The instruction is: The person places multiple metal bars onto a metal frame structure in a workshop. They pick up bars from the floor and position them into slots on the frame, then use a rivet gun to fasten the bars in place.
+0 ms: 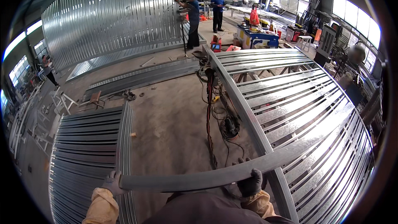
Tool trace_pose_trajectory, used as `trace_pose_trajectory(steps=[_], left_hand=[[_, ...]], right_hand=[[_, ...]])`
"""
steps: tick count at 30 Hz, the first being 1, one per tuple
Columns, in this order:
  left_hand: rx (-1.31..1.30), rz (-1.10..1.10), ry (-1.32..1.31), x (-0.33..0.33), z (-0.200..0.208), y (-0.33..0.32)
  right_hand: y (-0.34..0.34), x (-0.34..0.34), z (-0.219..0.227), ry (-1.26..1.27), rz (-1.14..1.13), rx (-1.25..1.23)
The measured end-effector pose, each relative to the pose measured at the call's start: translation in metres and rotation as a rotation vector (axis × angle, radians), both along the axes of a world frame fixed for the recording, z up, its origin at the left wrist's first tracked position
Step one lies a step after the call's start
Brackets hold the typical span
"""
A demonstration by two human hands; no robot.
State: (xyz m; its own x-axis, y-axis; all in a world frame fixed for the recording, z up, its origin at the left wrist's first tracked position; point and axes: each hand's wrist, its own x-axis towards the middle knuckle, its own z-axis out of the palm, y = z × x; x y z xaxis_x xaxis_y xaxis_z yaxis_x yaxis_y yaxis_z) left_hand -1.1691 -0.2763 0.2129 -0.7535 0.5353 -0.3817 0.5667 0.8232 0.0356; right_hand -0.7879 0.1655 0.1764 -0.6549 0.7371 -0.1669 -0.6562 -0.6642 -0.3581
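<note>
A long grey galvanized steel channel (186,180) lies crosswise in front of me, and its far part reaches right over a slatted steel frame (265,135). My left hand (112,183), in a grey glove, is closed around the channel's left end, beside a stack of steel channels (89,149). Farther along, my right hand (250,183), in a dark glove, grips the channel from its near side and underneath. Fingertips of that hand show past the far edge. The channel hides part of the right hand's grip.
Cables (210,120) and a dark coiled tool (230,127) lie on the floor beside the frame. Steel lengths (145,76) lie farther off. One person (192,20) touches a tall standing panel (112,16); another person (217,10) stands near a blue workbench (259,37).
</note>
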Motion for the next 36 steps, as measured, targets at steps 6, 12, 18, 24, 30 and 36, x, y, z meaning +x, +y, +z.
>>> trace_pose_trajectory(steps=[6,12,18,24,30,36], left_hand=[[0.049,-0.269,0.173,-0.140,-0.041,0.012],[0.187,-0.264,0.122,-0.301,-0.038,0.129],[0.187,-0.397,0.031,-0.423,-0.003,0.291],[0.179,-0.644,0.102,-0.493,-0.033,0.399],[-0.044,-0.661,-0.268,-0.510,-0.001,0.533],[-0.037,-0.603,-0.479,-0.509,0.011,0.647]], right_hand=[[0.058,-0.137,-0.002,0.045,0.096,-0.104],[0.124,-0.261,-0.008,0.039,-0.075,-0.122],[0.187,-0.324,0.018,0.026,-0.335,-0.121],[0.277,-0.364,0.001,0.136,-0.430,-0.117],[0.414,-0.368,-0.022,0.270,-0.428,-0.077],[0.562,-0.391,-0.043,0.312,-0.396,-0.114]])
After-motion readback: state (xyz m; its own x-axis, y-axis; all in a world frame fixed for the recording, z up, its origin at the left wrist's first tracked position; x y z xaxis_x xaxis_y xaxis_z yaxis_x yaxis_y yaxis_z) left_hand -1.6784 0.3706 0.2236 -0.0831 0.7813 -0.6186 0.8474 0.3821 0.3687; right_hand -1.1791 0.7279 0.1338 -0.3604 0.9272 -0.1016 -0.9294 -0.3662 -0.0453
